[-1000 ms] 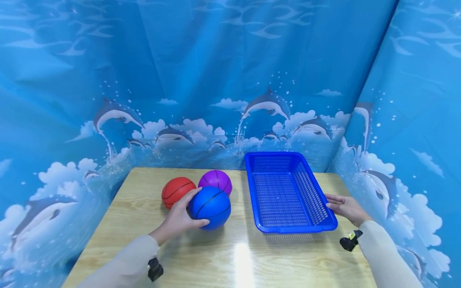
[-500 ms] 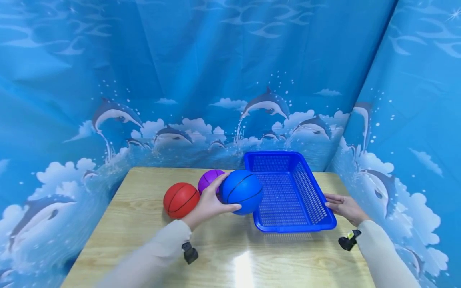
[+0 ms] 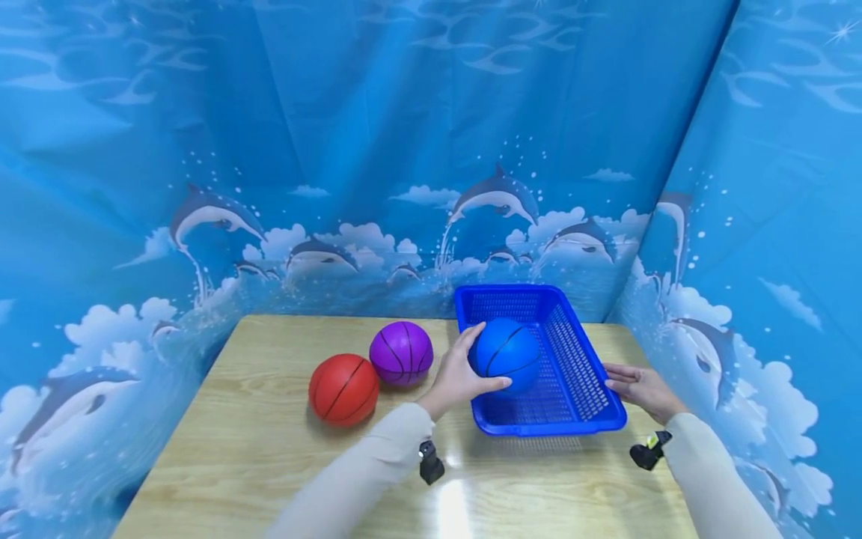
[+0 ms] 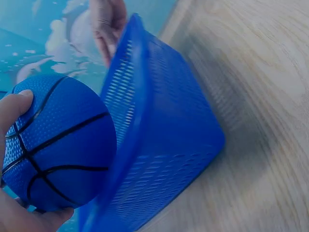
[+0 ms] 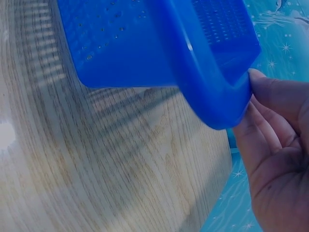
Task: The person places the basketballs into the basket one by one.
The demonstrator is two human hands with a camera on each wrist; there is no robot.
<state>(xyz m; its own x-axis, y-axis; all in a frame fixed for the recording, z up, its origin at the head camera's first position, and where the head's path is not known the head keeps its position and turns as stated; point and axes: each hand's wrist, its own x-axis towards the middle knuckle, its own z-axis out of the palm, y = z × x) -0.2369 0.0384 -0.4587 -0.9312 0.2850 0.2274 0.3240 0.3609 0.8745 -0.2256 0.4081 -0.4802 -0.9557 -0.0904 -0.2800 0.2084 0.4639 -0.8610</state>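
Observation:
My left hand [image 3: 459, 378] grips a small blue basketball [image 3: 508, 355] with black lines, thumb in front and fingers behind. In the head view the ball overlaps the left part of a blue plastic basket [image 3: 506, 433]; the left wrist view puts the ball [image 4: 67, 145] right at the basket's rim [image 4: 137, 96]. With thumb and fingers, my right hand [image 3: 643, 391] pinches the rim at the basket's right side, which also shows in the right wrist view [image 5: 212, 104]. A red basketball [image 3: 344, 390] and a purple basketball [image 3: 401, 353] sit on the table left of the left hand.
The light wooden table [image 3: 256, 457] carries the basket at its right side. Behind it and to the right hang blue curtains [image 3: 377, 150] printed with dolphins. A small black camera [image 3: 431, 463] is strapped to the left wrist, another [image 3: 649, 451] to the right.
The left hand has carried the blue basketball rightward, from beside the other balls to over the basket. The red ball has rolled slightly nearer. The right hand has stayed at the rim.

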